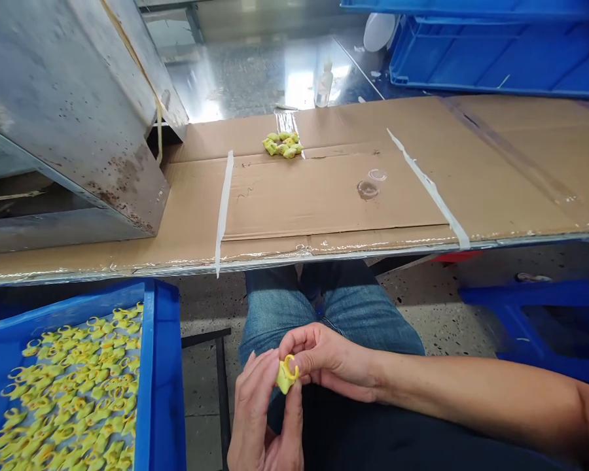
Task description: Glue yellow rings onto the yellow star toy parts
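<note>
Above my lap, a small yellow-green plastic-looking piece with a curved, open ring (285, 379) is held between both hands. My left hand (262, 412) pinches its body between thumb and fingers. From the other side my right hand (326, 360) closes on it, with the thumb at the curved ring. The fingers partly cover the piece. Many similar yellow-green pieces (78, 392) lie spread in a blue crate (161, 379) at the lower left. A small heap of yellow-green pieces (282, 145) rests on the cardboard-covered table (314, 203) ahead of me.
A stained metal housing (127, 163) stands on the table's left. White tape strips (224, 203) mark the cardboard. Right of centre lies a small clear round dish (368, 190). A clear bottle (324, 85) and blue bins (500, 55) are behind. A blue plastic stool (500, 301) is at the right.
</note>
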Action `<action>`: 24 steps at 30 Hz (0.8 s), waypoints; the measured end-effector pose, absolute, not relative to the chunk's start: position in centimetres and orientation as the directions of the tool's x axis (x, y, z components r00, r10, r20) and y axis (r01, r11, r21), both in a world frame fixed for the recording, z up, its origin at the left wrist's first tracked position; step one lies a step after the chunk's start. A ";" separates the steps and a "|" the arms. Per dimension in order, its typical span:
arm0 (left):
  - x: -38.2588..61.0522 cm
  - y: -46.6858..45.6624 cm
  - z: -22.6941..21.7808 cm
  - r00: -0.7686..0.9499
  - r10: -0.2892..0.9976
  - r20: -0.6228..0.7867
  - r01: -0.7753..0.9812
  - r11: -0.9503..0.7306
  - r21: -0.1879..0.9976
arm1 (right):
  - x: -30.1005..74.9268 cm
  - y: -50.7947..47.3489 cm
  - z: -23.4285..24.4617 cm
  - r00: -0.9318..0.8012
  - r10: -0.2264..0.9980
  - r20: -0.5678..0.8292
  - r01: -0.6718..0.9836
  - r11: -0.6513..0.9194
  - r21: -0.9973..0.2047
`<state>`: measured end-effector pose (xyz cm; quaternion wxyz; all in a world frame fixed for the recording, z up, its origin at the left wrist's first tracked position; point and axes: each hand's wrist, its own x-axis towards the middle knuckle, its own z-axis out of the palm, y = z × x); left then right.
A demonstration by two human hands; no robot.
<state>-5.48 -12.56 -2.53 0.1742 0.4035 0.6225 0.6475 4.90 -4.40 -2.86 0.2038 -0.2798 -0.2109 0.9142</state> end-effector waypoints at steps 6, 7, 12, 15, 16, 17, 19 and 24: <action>-5.6 -12.9 -2.8 -0.710 0.704 0.001 0.032 0.032 0.999 | 5.6 -5.0 -2.1 -0.493 0.865 -0.092 -0.350 -0.294 -0.890; -5.6 -12.9 -2.7 -0.719 0.693 -0.049 -0.011 0.059 0.998 | 5.7 -5.1 -2.1 -0.498 0.867 -0.020 -0.348 -0.220 -0.911; -5.8 -13.1 -2.8 -0.705 0.709 -0.031 -0.002 0.041 0.999 | 6.1 -5.5 -1.8 -0.574 0.803 0.163 -0.238 0.027 -0.971; -6.3 -13.5 -3.1 -0.636 0.763 0.118 0.128 -0.047 0.991 | 6.4 -5.4 -1.4 -0.577 0.778 0.248 -0.192 0.166 -0.967; -6.6 -13.7 -3.2 -0.579 0.791 0.197 0.197 -0.099 0.975 | 6.5 -5.4 -1.3 -0.580 0.766 0.278 -0.183 0.209 -0.960; -6.9 -13.9 -3.3 -0.512 0.814 0.274 0.267 -0.153 0.952 | 6.7 -5.3 -1.2 -0.581 0.754 0.307 -0.178 0.251 -0.952; -7.3 -14.2 -3.4 -0.405 0.832 0.380 0.364 -0.234 0.902 | 6.8 -5.1 -1.1 -0.582 0.722 0.375 -0.169 0.344 -0.924; -7.0 -14.0 -3.4 -0.468 0.817 0.337 0.266 -0.233 0.935 | 6.7 -4.5 -0.7 -0.587 0.603 0.540 -0.164 0.565 -0.809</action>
